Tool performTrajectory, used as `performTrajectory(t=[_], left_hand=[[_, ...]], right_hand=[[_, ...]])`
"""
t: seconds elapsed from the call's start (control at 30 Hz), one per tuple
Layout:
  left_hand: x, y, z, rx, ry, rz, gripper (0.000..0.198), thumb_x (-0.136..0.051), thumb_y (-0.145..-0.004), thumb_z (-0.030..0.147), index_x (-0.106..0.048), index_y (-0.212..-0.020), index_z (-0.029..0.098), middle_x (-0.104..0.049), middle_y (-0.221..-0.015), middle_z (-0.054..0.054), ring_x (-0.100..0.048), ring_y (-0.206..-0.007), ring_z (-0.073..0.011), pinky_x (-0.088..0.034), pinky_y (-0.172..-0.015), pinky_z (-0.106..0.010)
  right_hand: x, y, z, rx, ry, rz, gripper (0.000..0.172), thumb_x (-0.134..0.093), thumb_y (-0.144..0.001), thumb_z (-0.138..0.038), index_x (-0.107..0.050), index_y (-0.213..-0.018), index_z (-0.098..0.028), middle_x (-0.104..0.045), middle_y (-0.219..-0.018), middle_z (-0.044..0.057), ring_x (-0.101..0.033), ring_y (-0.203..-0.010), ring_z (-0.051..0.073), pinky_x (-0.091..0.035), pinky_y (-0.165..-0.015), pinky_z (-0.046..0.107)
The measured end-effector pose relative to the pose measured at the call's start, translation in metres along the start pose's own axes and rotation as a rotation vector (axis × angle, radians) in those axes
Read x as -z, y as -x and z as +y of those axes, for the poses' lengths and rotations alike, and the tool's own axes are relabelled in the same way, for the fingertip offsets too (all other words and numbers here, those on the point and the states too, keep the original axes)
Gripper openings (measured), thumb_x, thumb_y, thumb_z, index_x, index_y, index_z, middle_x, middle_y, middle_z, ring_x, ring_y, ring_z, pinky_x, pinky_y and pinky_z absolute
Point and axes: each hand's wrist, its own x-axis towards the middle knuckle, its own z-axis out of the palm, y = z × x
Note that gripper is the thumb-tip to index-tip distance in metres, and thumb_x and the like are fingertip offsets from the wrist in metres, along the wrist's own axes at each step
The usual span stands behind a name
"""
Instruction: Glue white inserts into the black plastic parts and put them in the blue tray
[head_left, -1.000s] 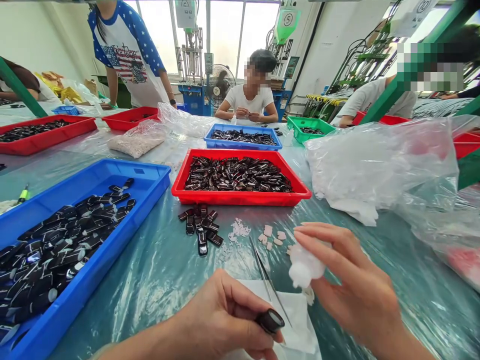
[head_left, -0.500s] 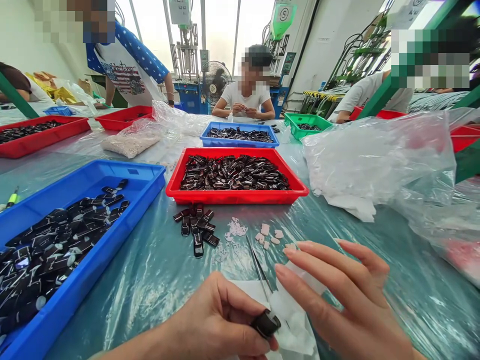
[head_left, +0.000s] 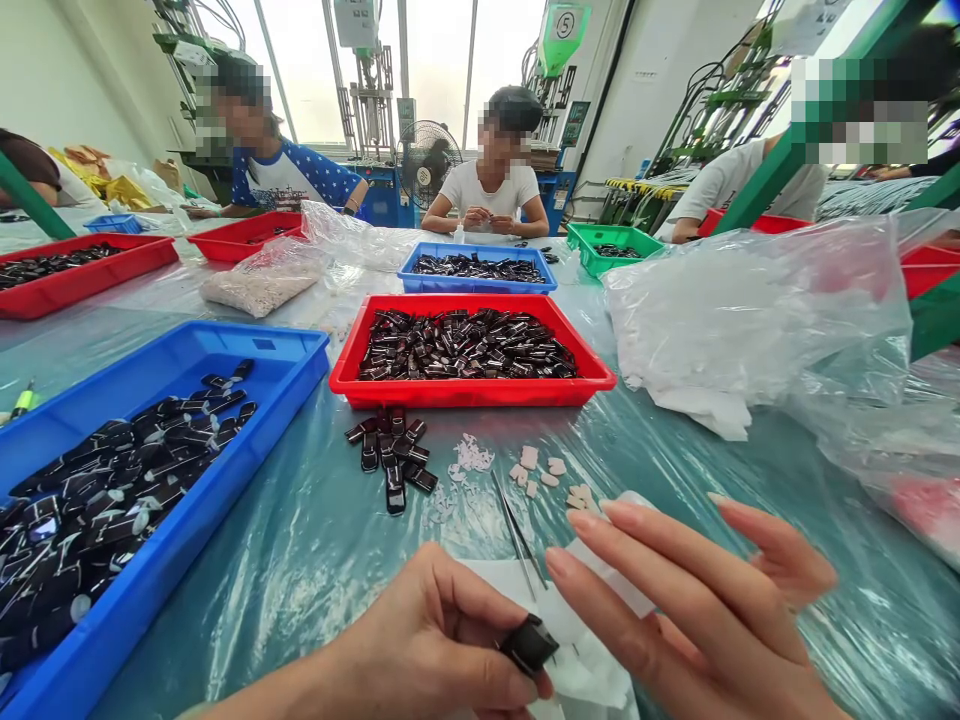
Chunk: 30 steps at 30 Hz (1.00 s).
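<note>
My left hand is closed on a small black plastic part, pinched between thumb and fingers at the bottom of the view. My right hand lies just right of it, fingers stretched out over a white cloth, fingertips close to the black part. Nothing shows in its fingers. Thin metal tweezers lie on the table just beyond both hands. A small pile of black parts sits further out, with tiny white bits and pale pads beside it.
A red tray of dark parts stands ahead, a blue tray of black parts at left, a big plastic bag at right. More trays and seated people are at the far side.
My right hand held a small white bottle a second ago; the bottle is now out of sight and the fingers have stretched towards my left hand. The person at far left has bent lower.
</note>
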Motion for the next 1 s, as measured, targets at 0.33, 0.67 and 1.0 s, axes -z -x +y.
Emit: performTrajectory(t=[0.33, 0.67, 1.0], left_hand=[[0.0, -0.003, -0.003, -0.078, -0.046, 0.039, 0.017, -0.069, -0.055, 0.01, -0.075, -0.071, 0.013, -0.065, -0.062, -0.004, -0.063, -0.058, -0.013, -0.048, -0.056, -0.019], [-0.003, 0.0, 0.001, -0.081, -0.029, 0.048, 0.021, -0.068, -0.053, 0.007, -0.075, -0.072, 0.012, -0.065, -0.059, -0.003, -0.063, -0.058, -0.0135, -0.048, -0.056, -0.019], [-0.002, 0.001, 0.006, -0.054, -0.049, 0.113, 0.015, -0.069, -0.061, 0.019, -0.072, -0.072, 0.008, -0.066, -0.06, -0.006, -0.065, -0.06, -0.014, -0.049, -0.056, -0.018]], right_hand=[[-0.021, -0.001, 0.025, -0.416, -0.345, -0.04, 0.035, -0.054, -0.078, -0.01, -0.057, -0.109, -0.025, -0.062, -0.105, 0.006, -0.06, -0.094, 0.022, -0.047, -0.079, 0.036], [-0.069, 0.029, 0.076, -1.125, -0.614, -0.068, 0.036, -0.067, -0.067, -0.037, -0.06, -0.093, -0.015, -0.071, -0.085, 0.009, -0.067, -0.073, 0.025, -0.054, -0.064, 0.037], [-0.075, 0.034, 0.081, -1.137, -0.437, 0.021, 0.059, -0.073, -0.06, -0.038, -0.051, -0.11, -0.014, -0.064, -0.099, 0.012, -0.063, -0.086, 0.027, -0.051, -0.065, 0.038]])
